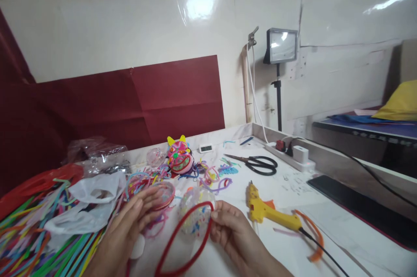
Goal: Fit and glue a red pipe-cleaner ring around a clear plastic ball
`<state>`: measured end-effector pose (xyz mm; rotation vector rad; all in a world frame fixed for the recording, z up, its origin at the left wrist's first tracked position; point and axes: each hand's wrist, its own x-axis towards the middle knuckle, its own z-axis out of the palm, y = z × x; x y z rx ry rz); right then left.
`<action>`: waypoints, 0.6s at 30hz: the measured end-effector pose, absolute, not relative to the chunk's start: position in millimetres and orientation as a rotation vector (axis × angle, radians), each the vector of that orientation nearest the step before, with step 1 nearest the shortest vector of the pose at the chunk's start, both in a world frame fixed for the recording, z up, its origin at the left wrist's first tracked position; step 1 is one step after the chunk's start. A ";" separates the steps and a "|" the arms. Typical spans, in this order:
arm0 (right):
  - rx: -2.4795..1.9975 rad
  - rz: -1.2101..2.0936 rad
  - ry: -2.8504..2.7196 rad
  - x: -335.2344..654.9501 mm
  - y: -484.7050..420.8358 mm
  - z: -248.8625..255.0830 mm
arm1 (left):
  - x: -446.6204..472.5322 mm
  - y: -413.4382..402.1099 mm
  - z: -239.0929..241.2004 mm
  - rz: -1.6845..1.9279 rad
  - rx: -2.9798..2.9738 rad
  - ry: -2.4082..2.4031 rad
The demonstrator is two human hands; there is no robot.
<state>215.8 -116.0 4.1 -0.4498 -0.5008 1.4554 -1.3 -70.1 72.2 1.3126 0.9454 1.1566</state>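
Note:
My right hand (233,227) pinches a red pipe cleaner (182,220), bent into a pointed loop, between thumb and fingers. Behind that loop is a clear plastic ball (197,216) with small coloured specks. My left hand (138,214) has its fingers stretched out, holding nothing that I can see. Beside its fingertips lies a clear round shell (167,196) with a red rim; whether they touch is unclear. Farther back stands a colourful animal head (180,157) with yellow ears and a green nose. Pink and purple pipe cleaner pieces (211,177) lie around it.
At right lie a yellow hot glue gun (272,214), an orange pipe cleaner (315,235), black-handled scissors (260,165) and a dark phone-like slab (365,209). A power strip (289,155) stands behind. Many coloured pipe cleaners (26,235) and a white plastic bag (87,209) fill the left.

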 end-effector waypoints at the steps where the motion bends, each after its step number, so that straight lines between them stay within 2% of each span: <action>1: -0.464 1.454 -0.521 215.0 -116.1 3.3 | 2.0 -75.1 84.0 1.159 1.486 1.022; 3: -0.484 1.459 -0.564 213.7 -116.7 2.4 | 15.1 -85.2 105.6 0.997 1.888 1.084; 6: -0.518 1.455 -0.611 212.6 -117.6 3.4 | 44.0 -93.7 126.7 0.763 2.464 0.871; 9: -0.552 1.421 -0.633 212.6 -119.0 5.9 | 70.3 -92.0 134.0 0.383 2.794 0.648; 18: -0.631 1.394 -0.672 214.0 -121.0 8.3 | 92.9 -79.4 130.9 0.030 3.100 0.701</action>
